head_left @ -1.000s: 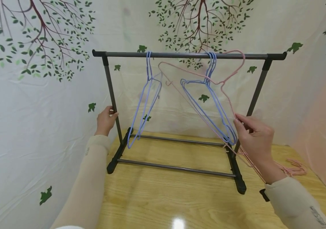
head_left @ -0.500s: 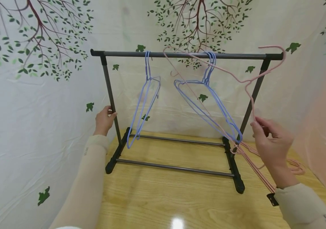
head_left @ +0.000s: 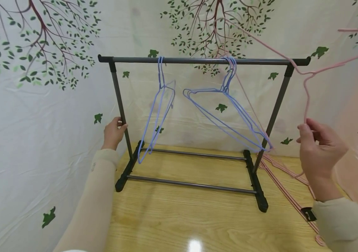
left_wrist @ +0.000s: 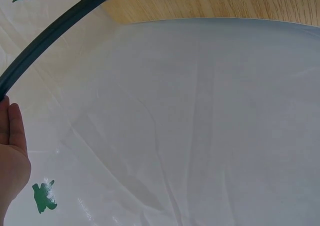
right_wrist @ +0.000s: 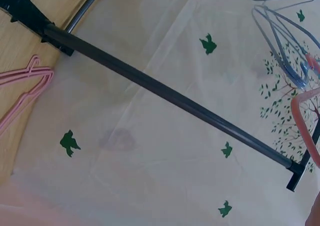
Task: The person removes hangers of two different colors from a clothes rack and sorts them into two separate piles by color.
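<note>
In the head view, a black clothes rack (head_left: 194,61) stands on the wooden table. My left hand (head_left: 113,133) grips its left post (head_left: 119,92) about halfway up. Off the right end of the rack, my right hand (head_left: 323,154) pinches a pink hanger (head_left: 308,96) between thumb and fingers. That hanger is raised, its hook pointing to the upper right and its long side crossing in front of the rail. The right wrist view catches part of the pink hanger (right_wrist: 300,121) at its right edge. Blue hangers (head_left: 227,84) hang right of the rail's middle, and more blue hangers (head_left: 162,78) hang left.
Several pink hangers (head_left: 283,190) lie on the table (head_left: 179,217) at the right, beside the rack's right foot (head_left: 262,203). A white sheet (head_left: 56,140) printed with trees and green leaves surrounds the table at the back and sides.
My right hand has carried the pink hanger up and to the right, away from the blue hangers on the rail. The left hand keeps its grip on the post.
</note>
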`<state>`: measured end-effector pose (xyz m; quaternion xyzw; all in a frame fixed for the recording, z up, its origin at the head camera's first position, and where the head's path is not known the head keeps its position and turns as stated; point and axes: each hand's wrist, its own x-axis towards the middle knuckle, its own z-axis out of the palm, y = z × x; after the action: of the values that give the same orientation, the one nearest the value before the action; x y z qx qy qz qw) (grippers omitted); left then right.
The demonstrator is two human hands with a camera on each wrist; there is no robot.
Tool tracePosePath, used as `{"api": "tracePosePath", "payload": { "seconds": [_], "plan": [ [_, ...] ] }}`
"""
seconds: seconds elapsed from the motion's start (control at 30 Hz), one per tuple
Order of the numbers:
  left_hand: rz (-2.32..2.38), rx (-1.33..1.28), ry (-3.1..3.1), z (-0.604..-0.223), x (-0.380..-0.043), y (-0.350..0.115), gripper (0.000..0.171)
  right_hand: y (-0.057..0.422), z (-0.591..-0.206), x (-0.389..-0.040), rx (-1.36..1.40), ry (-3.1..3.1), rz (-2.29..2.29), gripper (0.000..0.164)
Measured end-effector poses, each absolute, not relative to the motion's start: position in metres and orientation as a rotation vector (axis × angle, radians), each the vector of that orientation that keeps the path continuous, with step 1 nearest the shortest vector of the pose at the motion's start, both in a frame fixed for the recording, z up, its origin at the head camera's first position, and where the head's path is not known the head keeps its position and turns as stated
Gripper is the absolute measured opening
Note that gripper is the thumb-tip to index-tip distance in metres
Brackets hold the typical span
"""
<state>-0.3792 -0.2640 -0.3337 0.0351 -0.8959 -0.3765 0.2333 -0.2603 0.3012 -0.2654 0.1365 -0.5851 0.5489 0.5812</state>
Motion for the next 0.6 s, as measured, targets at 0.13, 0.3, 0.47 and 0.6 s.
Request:
{"api": "tracePosePath", "payload": {
  "seconds": [0.13,0.3,0.47,0.6],
  "plan": [
    [-1.035,0.104,-2.462,-0.333,-0.379,-0.263,0.043,0.312,-0.260,-0.260,0.269,-1.370,1.224,0.014],
    [-1.022,0.107,-2.464,-0.333,-0.379,-0.263,0.043,0.331,-0.256,-0.262,0.224,-1.307,1.230,0.014],
    [-1.017,0.110,-2.460,-0.333,-0.380,-0.262,0.042,0.356,-0.259,-0.264,0.051,-1.364,1.223,0.016],
    [-1.023,0.116,-2.460,-0.333,-0.380,-0.262,0.042,0.354,-0.253,-0.243,-0.085,-1.493,1.194,0.019]
  ]
}}
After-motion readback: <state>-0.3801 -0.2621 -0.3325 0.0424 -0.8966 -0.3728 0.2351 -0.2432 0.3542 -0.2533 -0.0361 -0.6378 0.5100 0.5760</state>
